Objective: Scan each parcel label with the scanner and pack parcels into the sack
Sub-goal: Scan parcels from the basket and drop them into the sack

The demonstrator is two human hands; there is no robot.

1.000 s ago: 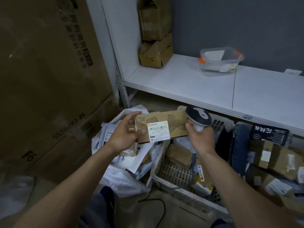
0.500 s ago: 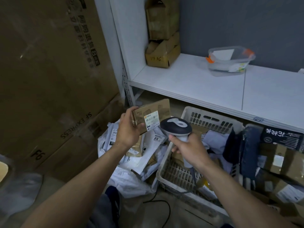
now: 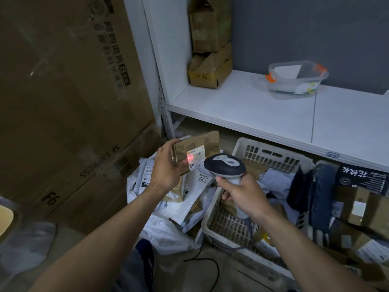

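1. Grey wall [image 3: 294,28] backs a white shelf [image 3: 252,106] that runs across the far right of the head view. Two worn cardboard boxes [image 3: 208,49] are stacked at the shelf's far left corner, and a clear plastic tub [image 3: 294,81] with orange clips stands further right.
2. Big brown cartons [image 3: 63,102] printed with black lettering fill the left side of the scene.
3. Left hand [image 3: 166,167] grips a small brown parcel [image 3: 197,146] by its left end, fingers curled over the top edge and thumb on the near face. It holds the parcel in the air below the shelf edge, above the white sack [image 3: 168,228].
4. On the parcel's near face is a white label [image 3: 196,158], and a red scan line [image 3: 190,158] glows across the label's left part.
5. Right hand [image 3: 242,192] is wrapped tight round the handle of the scanner [image 3: 225,167]. The scanner's dark head sits just right of the parcel and points at the label.
6. Grey and white mailer bags [image 3: 195,182] with printed labels lie in the sack's open mouth on the floor, under the held parcel.
7. Just right of the sack stands a white slotted basket [image 3: 271,152] with more packages inside, under the right hand.
8. At the far right lie a black box [image 3: 362,178] with white characters and several brown parcels [image 3: 357,207].
9. Near the bottom, a black cable [image 3: 210,268] curves over the floor.
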